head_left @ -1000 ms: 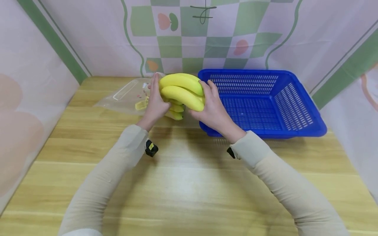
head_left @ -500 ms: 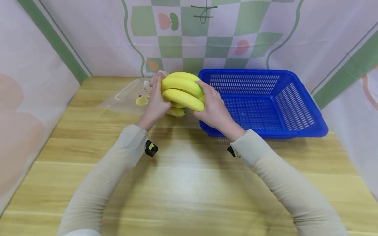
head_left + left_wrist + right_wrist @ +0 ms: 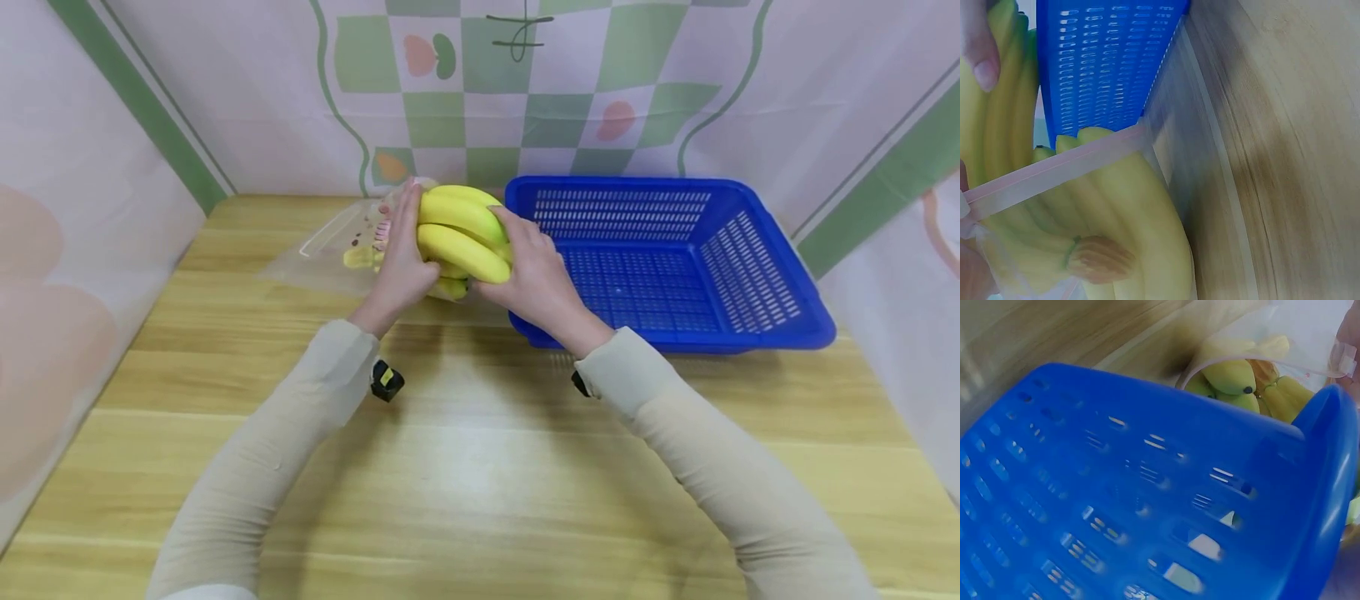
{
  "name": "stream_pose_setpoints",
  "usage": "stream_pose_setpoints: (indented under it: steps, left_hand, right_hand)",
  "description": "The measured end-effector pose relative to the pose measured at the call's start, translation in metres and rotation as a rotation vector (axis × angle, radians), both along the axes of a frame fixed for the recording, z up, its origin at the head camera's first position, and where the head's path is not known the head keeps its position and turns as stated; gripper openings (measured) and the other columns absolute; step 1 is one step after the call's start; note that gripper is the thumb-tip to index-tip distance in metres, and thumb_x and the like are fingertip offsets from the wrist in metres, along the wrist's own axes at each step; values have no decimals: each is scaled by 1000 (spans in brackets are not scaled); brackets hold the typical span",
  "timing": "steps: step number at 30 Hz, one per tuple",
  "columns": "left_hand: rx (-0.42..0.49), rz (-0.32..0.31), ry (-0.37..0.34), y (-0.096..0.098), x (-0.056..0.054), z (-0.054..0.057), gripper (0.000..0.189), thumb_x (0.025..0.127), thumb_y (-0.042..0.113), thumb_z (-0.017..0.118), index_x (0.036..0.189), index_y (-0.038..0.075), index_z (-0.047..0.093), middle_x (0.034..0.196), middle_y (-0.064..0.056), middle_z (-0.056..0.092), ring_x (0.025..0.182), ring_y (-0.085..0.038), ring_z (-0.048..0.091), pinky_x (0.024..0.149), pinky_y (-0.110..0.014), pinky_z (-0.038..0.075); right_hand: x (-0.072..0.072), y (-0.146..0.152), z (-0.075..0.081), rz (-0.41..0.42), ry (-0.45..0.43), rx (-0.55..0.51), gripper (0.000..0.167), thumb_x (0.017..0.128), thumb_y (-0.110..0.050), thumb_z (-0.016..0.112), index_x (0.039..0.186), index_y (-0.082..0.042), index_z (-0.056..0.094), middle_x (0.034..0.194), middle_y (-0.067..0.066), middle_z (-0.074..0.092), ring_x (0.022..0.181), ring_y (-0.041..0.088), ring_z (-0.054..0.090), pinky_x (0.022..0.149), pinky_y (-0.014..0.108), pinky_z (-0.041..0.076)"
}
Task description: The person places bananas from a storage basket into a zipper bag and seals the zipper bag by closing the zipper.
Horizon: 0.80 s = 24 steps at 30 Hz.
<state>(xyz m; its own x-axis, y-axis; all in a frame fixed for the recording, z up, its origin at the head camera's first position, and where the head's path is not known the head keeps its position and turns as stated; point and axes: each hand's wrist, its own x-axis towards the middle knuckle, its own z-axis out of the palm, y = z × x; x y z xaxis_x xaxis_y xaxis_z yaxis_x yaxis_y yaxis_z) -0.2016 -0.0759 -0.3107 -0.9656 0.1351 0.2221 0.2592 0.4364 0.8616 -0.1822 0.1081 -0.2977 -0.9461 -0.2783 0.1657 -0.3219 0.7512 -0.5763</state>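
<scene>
My right hand (image 3: 531,268) grips a bunch of bananas (image 3: 459,223), its thumb near the lower banana's end. Opposite it, my left hand (image 3: 401,268) holds the mouth of a clear plastic zip bag (image 3: 318,257), its palm side against the bunch. A second bunch of bananas (image 3: 1154,219) is in the bag, its brown stem end showing through the plastic in the left wrist view. In that view the gripped bunch stands at the upper left, close to the bag's mouth (image 3: 1054,178). Most left fingertips are hidden behind the bananas in the head view.
A blue plastic basket (image 3: 675,337) with slotted walls stands right beside my right hand, at the back right of the wooden table (image 3: 465,483). Behind the table hangs a checked, printed cloth (image 3: 491,117).
The held bunch has tilted slightly and shifted. My left hand has moved a little right, drawing the bag with it, while my right hand has come slightly left. The basket stays put.
</scene>
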Motion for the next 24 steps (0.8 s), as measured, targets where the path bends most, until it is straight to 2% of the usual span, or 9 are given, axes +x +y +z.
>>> stream_pose_setpoints:
  steps: [5, 7, 10, 13, 16, 19, 20, 24]
  left_hand:
    - [-28, -12, -9, 1, 2, 2, 104, 64, -18, 46, 155, 12, 6, 163, 2, -2, 151, -17, -4, 124, -46, 2]
    - [-29, -2, -12, 1, 2, 2, 104, 64, -17, 46, 155, 13, 6, 163, 3, -3, 150, -16, -4, 123, -47, 3]
    - [-12, 19, -4, 0, 0, 3, 103, 64, -16, 47, 155, 12, 6, 163, 4, -3, 150, -15, -3, 124, -46, 5]
    - [-9, 36, 3, -2, -2, 3, 103, 64, -15, 47, 155, 11, 6, 163, 5, -3, 150, -14, -2, 124, -44, 6]
    - [-15, 33, 12, -4, -3, 3, 103, 64, -15, 47, 155, 11, 6, 163, 6, -3, 150, -14, -3, 124, -44, 3]
    - [-31, 23, 16, -4, -1, 2, 104, 64, -17, 48, 155, 11, 6, 163, 6, -4, 150, -16, -5, 124, -46, 1]
    - [-35, 17, 17, -4, -1, 1, 104, 64, -17, 48, 155, 11, 6, 163, 6, -5, 150, -16, -6, 124, -46, 0]
    - [-71, -10, 44, -3, 1, 0, 104, 63, -19, 48, 154, 9, 5, 163, 1, -4, 151, -19, -6, 123, -44, -6]
  right_hand:
    - [-3, -5, 4, 12, -9, 28, 90, 77, -35, 74, 151, -17, 24, 138, 19, 48, 117, 37, 48, 95, 52, 43]
    - [-4, -6, 6, 35, -24, 28, 93, 78, -35, 74, 152, -16, 21, 140, 20, 47, 119, 36, 48, 98, 52, 42]
    - [-5, -5, 7, 113, -53, 67, 104, 77, -29, 76, 154, -14, 8, 150, 20, 36, 133, 37, 38, 110, 53, 33]
    - [-5, -2, 7, 197, -70, 124, 114, 75, -14, 77, 154, -12, -6, 156, 21, 23, 142, 38, 25, 119, 53, 21]
    - [-4, 0, 7, 227, -71, 116, 113, 73, -1, 73, 153, -7, -8, 148, 26, 33, 131, 38, 39, 111, 50, 36]
    - [-4, 1, 8, 229, -62, 58, 104, 72, 1, 70, 151, -3, 1, 130, 25, 48, 105, 32, 53, 90, 44, 49]
    - [-4, 2, 8, 230, -64, 41, 101, 72, 1, 69, 150, -2, 4, 123, 23, 51, 97, 29, 54, 83, 41, 51]
    - [-6, 3, 11, 217, -116, -1, 97, 75, -4, 68, 151, -6, 8, 116, 19, 56, 89, 27, 54, 76, 38, 49]
